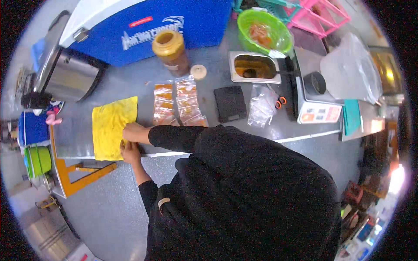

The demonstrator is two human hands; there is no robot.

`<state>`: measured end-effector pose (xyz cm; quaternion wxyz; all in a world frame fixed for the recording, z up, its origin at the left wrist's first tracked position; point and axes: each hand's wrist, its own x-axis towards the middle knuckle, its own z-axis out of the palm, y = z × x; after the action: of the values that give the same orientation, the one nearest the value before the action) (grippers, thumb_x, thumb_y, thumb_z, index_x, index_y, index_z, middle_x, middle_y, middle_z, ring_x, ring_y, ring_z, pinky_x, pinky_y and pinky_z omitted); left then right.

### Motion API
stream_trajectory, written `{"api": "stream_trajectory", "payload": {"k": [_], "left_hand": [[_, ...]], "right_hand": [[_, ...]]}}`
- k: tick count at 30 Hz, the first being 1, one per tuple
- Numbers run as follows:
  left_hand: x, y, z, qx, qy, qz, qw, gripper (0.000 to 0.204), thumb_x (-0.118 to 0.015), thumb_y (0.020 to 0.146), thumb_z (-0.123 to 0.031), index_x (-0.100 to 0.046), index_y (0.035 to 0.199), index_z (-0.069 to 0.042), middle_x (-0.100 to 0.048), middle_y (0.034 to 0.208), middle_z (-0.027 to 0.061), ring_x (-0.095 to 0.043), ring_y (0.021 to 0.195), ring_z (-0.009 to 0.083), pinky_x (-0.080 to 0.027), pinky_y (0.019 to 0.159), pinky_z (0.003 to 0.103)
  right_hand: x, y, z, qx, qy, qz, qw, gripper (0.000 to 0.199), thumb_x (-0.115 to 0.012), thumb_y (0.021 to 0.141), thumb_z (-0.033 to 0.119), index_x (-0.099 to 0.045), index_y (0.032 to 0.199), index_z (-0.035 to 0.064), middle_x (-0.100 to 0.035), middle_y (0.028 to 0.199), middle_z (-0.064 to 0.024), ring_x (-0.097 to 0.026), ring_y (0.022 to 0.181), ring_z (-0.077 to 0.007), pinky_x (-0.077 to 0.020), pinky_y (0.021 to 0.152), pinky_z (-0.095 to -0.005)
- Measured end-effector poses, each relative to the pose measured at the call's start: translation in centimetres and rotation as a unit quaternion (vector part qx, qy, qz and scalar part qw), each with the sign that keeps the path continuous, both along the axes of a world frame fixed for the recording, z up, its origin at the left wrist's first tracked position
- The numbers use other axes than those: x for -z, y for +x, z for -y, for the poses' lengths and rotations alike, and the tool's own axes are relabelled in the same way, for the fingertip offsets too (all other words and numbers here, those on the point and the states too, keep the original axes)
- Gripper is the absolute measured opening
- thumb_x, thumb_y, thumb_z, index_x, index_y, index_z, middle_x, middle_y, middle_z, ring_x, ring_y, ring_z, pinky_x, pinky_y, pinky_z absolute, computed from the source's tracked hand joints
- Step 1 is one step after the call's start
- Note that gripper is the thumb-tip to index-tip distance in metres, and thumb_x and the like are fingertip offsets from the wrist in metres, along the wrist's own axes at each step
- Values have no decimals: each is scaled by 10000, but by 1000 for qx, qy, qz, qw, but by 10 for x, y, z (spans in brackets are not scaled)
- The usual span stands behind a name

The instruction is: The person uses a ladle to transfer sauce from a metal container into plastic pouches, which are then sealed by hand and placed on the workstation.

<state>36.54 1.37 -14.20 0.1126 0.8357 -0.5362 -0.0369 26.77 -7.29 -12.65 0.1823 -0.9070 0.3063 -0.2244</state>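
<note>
Yellow cloth (111,126) lies flat near the surface (78,135) front edge, long axis running front to back, lower end hanging just over the edge. Right hand (133,132) presses flat on the cloth's right side, fingers together. Left hand (128,152) pinches the cloth's lower right corner at the edge. Sauce packets (178,102) lie just right of the cloth, jar (170,50) and cap (198,71) behind them. Steel box (72,76) stands behind left.

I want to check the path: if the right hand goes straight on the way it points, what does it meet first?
The right hand points left across the yellow cloth, which it already touches. Beyond the cloth's far edge lies bare table, as far as the picture shows.
</note>
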Motion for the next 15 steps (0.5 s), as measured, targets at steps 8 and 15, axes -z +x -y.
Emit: {"api": "stream_trajectory", "payload": {"k": [8, 15], "left_hand": [[16, 15, 8, 78, -60, -180, 979, 369, -602, 737, -253, -568, 1028, -29, -492, 1070, 241, -445, 1021, 363, -363, 867, 390], [-92, -217, 30, 325, -109, -357, 869, 286, -573, 764, -165, -554, 1018, -35, -562, 964, 116, -517, 911, 205, -394, 807, 287]], "right_hand": [[-80, -169, -39, 43, 90, 212, 972, 361, -505, 645, 8, -523, 1006, 30, -504, 1015, -161, -473, 969, -309, -398, 813, -372], [-50, -442, -136, 581, 30, -134, 803, 229, -550, 674, 96, -588, 897, 65, -577, 883, -148, -554, 798, -310, -450, 693, -395]]}}
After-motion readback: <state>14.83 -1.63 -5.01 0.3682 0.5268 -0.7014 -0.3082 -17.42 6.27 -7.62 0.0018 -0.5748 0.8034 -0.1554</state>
